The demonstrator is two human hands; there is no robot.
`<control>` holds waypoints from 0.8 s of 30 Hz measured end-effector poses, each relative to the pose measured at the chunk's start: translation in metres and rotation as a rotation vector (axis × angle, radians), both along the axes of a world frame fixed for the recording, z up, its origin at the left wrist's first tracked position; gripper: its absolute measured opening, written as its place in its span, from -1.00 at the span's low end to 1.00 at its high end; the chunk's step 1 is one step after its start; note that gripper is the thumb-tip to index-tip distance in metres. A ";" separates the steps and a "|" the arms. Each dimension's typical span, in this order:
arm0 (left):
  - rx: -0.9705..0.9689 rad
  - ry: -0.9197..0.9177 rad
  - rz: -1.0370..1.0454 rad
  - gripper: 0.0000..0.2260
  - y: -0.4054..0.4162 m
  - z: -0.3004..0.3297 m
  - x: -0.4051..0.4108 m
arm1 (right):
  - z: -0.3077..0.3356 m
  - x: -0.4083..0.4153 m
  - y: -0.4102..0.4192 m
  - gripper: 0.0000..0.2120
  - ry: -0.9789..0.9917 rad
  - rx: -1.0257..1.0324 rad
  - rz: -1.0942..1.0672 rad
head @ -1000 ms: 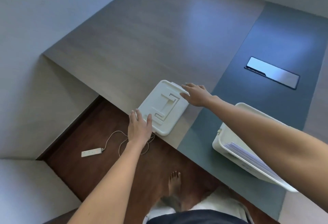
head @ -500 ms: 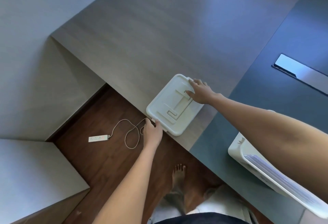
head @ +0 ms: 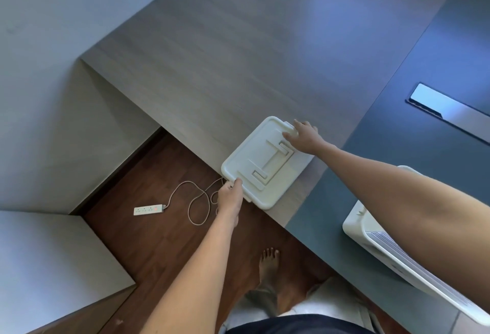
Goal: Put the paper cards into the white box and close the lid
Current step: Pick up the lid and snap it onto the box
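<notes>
Lid (head: 267, 162) lies flat on surface (head: 238, 55), near corner overhanging edge, so underside is reachable. Left hand (head: 230, 199) placed at that corner, thumb on top, other fingers hidden beneath; pinch likely. Right hand (head: 305, 136) laid on far end, fingers spread, curled over rim, steadying. White box (head: 355, 225) stands open, well apart at right; paper cards (head: 392, 247) stacked inside. Lid transfer judged next.
</notes>
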State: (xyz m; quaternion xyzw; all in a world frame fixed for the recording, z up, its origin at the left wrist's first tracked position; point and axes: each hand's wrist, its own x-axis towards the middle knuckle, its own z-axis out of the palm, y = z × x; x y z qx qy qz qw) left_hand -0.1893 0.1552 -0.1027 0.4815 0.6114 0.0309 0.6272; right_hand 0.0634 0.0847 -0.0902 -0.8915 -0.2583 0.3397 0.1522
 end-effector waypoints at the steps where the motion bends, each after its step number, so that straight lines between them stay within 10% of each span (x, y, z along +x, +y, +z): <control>1: 0.001 -0.001 0.009 -0.69 0.000 0.005 0.000 | 0.002 0.003 0.000 -0.41 0.019 0.013 -0.024; 8: 0.034 -0.010 -0.021 -0.88 0.001 0.036 0.005 | 0.026 0.010 -0.014 -0.67 0.048 0.142 -0.136; 24: 0.211 -0.109 -0.381 -0.75 0.008 0.084 0.093 | 0.129 0.047 -0.127 -0.39 0.004 0.316 -0.460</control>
